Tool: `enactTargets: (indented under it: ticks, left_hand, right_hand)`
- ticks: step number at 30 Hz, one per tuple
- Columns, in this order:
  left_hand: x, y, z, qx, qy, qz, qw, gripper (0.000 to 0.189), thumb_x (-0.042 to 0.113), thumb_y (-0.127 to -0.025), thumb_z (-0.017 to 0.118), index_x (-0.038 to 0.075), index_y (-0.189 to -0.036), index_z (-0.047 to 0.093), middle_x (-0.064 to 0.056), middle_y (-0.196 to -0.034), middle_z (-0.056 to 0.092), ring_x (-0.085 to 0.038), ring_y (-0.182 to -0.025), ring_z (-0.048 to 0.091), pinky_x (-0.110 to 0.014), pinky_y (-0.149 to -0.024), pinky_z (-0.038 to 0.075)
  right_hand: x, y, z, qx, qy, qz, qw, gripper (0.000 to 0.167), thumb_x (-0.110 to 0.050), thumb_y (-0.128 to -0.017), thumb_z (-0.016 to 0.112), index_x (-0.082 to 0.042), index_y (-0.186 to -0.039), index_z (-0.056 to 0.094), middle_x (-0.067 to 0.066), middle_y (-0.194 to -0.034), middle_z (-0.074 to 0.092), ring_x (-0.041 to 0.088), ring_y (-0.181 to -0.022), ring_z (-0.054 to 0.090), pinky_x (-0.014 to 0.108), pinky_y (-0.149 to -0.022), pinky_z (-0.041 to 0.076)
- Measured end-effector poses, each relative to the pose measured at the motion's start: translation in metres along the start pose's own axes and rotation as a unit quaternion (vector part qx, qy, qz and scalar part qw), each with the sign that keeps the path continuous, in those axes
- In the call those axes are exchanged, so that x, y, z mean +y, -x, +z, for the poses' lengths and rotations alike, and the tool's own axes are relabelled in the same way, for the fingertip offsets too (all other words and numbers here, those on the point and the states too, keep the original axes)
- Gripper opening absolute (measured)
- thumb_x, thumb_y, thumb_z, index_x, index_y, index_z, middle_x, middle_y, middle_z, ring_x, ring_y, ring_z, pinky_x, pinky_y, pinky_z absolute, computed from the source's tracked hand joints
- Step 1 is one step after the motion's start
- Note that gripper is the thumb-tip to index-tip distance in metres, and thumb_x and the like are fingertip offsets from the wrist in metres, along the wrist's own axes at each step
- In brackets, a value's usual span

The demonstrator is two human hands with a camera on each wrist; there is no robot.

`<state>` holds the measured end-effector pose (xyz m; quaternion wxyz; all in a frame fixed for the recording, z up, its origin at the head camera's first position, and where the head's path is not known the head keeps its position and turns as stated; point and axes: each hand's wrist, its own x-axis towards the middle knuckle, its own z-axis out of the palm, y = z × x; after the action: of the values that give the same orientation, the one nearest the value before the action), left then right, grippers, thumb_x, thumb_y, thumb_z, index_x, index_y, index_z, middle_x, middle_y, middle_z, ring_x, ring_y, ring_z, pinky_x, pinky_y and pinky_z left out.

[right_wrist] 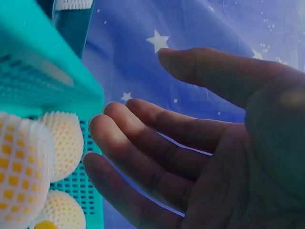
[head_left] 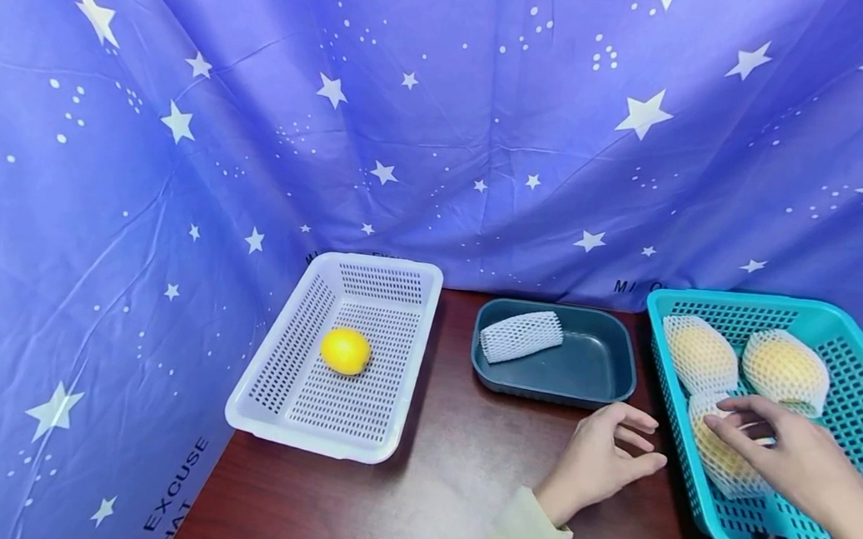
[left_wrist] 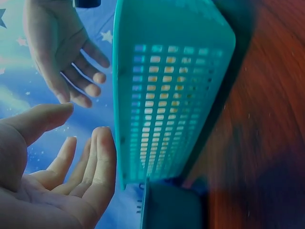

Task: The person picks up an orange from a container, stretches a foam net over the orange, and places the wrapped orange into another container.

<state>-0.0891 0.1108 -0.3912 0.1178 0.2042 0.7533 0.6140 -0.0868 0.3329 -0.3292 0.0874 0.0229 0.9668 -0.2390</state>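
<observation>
My right hand [head_left: 790,449] hovers over the teal basket [head_left: 697,497], its fingers loosely bent and holding nothing. Beneath it lies a yellow fruit in a white foam net [head_left: 726,457]; two more netted fruits, one at the back left [head_left: 700,351] and one at the back right [head_left: 785,369], sit in the same basket. Just outside the basket's left wall, my left hand [head_left: 599,457] is held above the table with thumb and fingers apart and nothing between them. In the left wrist view, both the left hand [left_wrist: 71,176] and the right hand [left_wrist: 64,52] appear beside the basket wall.
A dark grey-blue tray [head_left: 590,368] at the back middle holds an empty white foam net [head_left: 521,337]. On the left, a white basket [head_left: 314,437] contains a bare yellow lemon-like fruit [head_left: 346,351]. A blue star-printed cloth [head_left: 438,178] hangs behind the reddish-brown table [head_left: 463,464].
</observation>
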Motion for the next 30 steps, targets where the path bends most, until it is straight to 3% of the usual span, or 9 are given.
enactTargets:
  ticks: [4, 9, 17, 30]
  left_hand:
    - [-0.002, 0.001, -0.01, 0.008, -0.003, 0.001, 1.0, 0.029, 0.006, -0.086, 0.076, 0.009, -0.113, 0.064, 0.001, -0.107, 0.071, 0.005, -0.085, 0.066, -0.007, -0.068, 0.05]
    - [-0.005, 0.005, -0.021, 0.006, -0.014, 0.01, 0.9998, 0.026, 0.007, -0.087, 0.075, 0.008, -0.111, 0.064, -0.003, -0.103, 0.071, 0.006, -0.085, 0.065, -0.008, -0.069, 0.051]
    - [-0.009, 0.013, -0.043, 0.017, -0.044, 0.016, 0.9987, 0.023, 0.009, -0.088, 0.074, 0.008, -0.109, 0.064, -0.002, -0.101, 0.068, 0.003, -0.088, 0.064, -0.008, -0.07, 0.051]
    - [-0.013, 0.023, -0.081, 0.04, -0.094, 0.027, 0.9944, 0.022, 0.011, -0.09, 0.073, 0.007, -0.11, 0.065, -0.004, -0.103, 0.068, -0.007, -0.091, 0.067, -0.013, -0.074, 0.053]
  right_hand:
    - [-0.009, 0.002, 0.005, 0.002, -0.009, -0.011, 0.9999, 0.059, -0.045, -0.1, 0.055, 0.01, -0.119, 0.058, 0.018, -0.094, 0.069, 0.034, -0.083, 0.067, 0.041, -0.059, 0.053]
    - [-0.019, 0.004, 0.01, 0.0, -0.02, -0.032, 0.9993, 0.056, -0.042, -0.1, 0.056, 0.01, -0.121, 0.057, 0.014, -0.095, 0.07, 0.032, -0.084, 0.068, 0.043, -0.063, 0.055]
    - [-0.037, 0.004, 0.019, 0.019, -0.03, -0.071, 0.9969, 0.05, -0.036, -0.098, 0.062, 0.009, -0.12, 0.059, 0.008, -0.095, 0.07, 0.024, -0.082, 0.067, 0.03, -0.062, 0.054]
    - [-0.061, 0.001, 0.044, 0.001, -0.056, -0.075, 0.9956, 0.047, -0.039, -0.097, 0.062, 0.003, -0.117, 0.061, 0.003, -0.092, 0.068, 0.016, -0.082, 0.063, 0.026, -0.062, 0.05]
